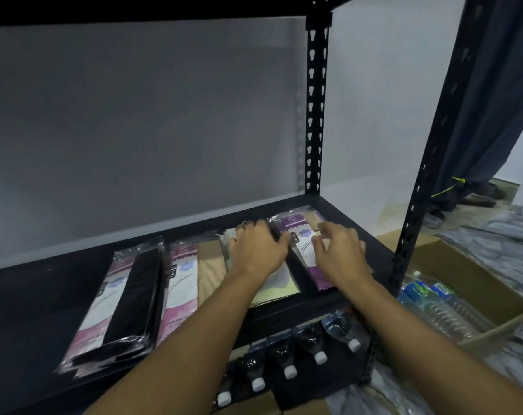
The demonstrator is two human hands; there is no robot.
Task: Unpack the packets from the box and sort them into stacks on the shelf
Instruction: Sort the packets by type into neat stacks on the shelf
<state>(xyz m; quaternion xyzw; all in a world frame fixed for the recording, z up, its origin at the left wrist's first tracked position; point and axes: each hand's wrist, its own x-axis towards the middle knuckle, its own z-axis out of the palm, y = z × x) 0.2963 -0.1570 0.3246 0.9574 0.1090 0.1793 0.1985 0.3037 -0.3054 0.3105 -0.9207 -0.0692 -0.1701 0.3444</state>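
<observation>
Forearms (194, 339) reach over shelf (44, 295). L hand (260, 250) lies flat, fingers straight, pressing pale-green packet stack (281, 290). R hand (341, 253) open, fingers loose, over purple packet (293, 232).

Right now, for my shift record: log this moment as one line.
stage: sorting on shelf | left hand: rests on green-label stack | right hand: on purple-label stack

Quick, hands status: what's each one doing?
Left hand: open, flat on the green packet stack.
Right hand: open, fingers loose over the purple packet, gripping nothing.
</observation>
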